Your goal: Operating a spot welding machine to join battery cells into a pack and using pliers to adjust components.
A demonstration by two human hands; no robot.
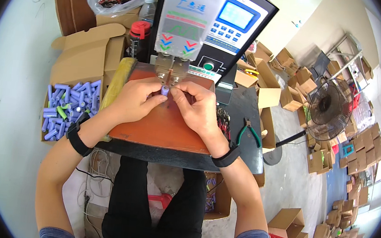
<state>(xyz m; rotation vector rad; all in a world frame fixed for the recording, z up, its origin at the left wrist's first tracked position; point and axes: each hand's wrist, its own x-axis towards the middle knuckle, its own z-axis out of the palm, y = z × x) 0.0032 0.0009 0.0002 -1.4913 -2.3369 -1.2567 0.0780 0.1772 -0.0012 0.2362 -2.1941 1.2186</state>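
- Cell (165, 90), small and purple, sits pinched upright between my left hand (135, 99) and right hand (197, 107), just under the welder's electrode tip (169, 75).
- Both sets of fingers clamp it over the brown board (162, 127).
- Welding step, I judge; next calls for holding steady.

machine (208, 24) behind board (162, 125) | box of cells (70, 107) left | pliers (248, 133) right
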